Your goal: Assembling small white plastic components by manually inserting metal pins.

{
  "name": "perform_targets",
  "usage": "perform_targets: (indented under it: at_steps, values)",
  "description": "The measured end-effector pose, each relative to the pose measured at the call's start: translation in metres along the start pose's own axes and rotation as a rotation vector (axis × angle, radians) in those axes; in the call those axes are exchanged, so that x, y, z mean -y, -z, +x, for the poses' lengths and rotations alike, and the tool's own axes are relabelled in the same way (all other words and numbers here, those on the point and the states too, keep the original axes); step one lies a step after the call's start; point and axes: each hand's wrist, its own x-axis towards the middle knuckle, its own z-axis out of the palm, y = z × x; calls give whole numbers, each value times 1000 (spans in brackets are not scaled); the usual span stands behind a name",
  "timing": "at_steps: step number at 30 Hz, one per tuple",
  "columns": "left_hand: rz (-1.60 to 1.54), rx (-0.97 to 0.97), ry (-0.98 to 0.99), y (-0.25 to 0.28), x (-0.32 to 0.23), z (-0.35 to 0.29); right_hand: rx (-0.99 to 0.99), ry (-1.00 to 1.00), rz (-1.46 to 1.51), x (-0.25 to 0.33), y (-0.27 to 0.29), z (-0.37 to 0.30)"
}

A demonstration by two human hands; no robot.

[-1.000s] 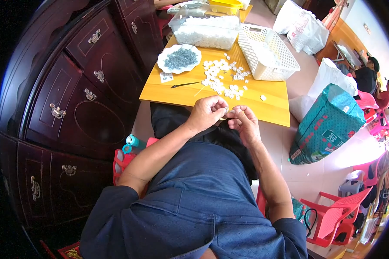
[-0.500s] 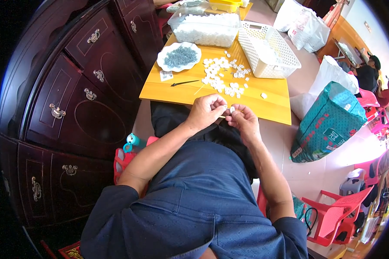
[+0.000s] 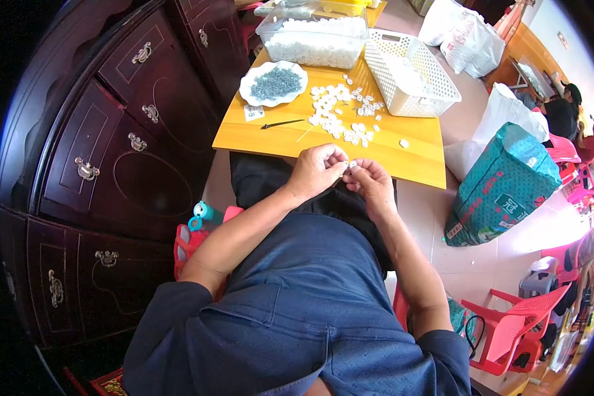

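Observation:
Over my lap at the table's near edge, my left hand (image 3: 318, 173) and my right hand (image 3: 372, 182) meet, thumbs and fingertips pinched. A small white plastic piece (image 3: 352, 164) sits in my right fingertips. Another small whitish piece (image 3: 345, 165) shows between my left thumb and finger; its shape is hard to make out. Beyond my hands, many loose white plastic pieces (image 3: 326, 105) lie scattered on the yellow wooden table (image 3: 409, 155). To their left are a thin black tool (image 3: 282, 124) and a thin pale stick (image 3: 304, 134).
A scalloped white plate (image 3: 245, 89) carries small dark grey pieces. Behind it stands a clear bin (image 3: 310, 58) of white pieces, beside a white perforated basket (image 3: 419, 102). A teal bag (image 3: 501, 188) and red chair (image 3: 518, 323) are at right, dark wooden drawers (image 3: 105, 165) at left.
My right hand's white piece has come closer to my left fingertips, and the gap between the hands has narrowed. The things on the table have stayed in place.

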Motion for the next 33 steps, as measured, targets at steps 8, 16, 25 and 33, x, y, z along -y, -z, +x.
perform_targets:
  at_steps: [8,16,25,33]
  values:
    - [-4,-49,-36,-1,2,2,23,-13,7,-4,2,2]
    - [-28,-33,-31,1,3,3,-40,87,-38,-6,-1,2]
    - [-71,-32,-18,1,4,3,-57,175,-13,-7,-5,2]
    - [-205,14,56,0,0,3,-58,159,0,-6,-7,0]
